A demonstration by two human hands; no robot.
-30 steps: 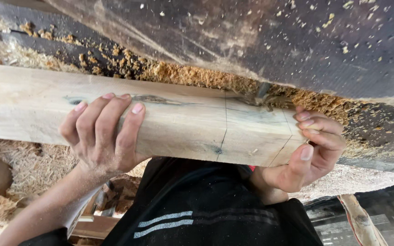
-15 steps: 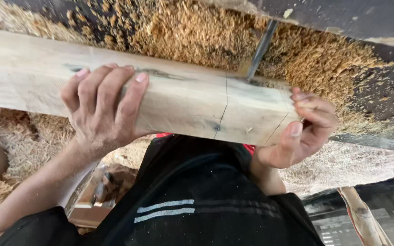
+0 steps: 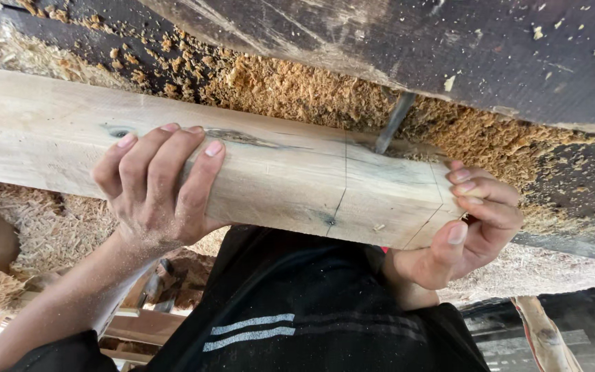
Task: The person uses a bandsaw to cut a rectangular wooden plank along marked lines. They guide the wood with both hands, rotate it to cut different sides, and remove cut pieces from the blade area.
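A: What do the hands hold?

B: A pale beam (image 3: 270,172). It runs across the view from 9 o'clock to about 4 o'clock, tilted slightly down to the right, and pencil lines cross it near the right end.

A: And the left hand?

B: The left hand (image 3: 156,189) sits at about 8 o'clock from the centre. Its fingers (image 3: 197,176) wrap over the top face of the beam, closed on it, with dust on the wrist.

A: The right hand?

B: The right hand (image 3: 473,227) is at 4 o'clock, cupping the cut end of the beam. Its fingers curl around that end, gripping it, the thumb against the near face.

A: What lies beyond the beam?

B: Sawdust (image 3: 311,96) is heaped along the far edge at 12 o'clock. A thin metal blade (image 3: 392,124) stands up at about 1 o'clock, touching the beam's far edge just beside one pencil line. Above it runs a dark counter (image 3: 483,48), flecked with chips.

A: Below?

B: The person's dark shirt (image 3: 297,310), with pale stripes, at 6 o'clock.
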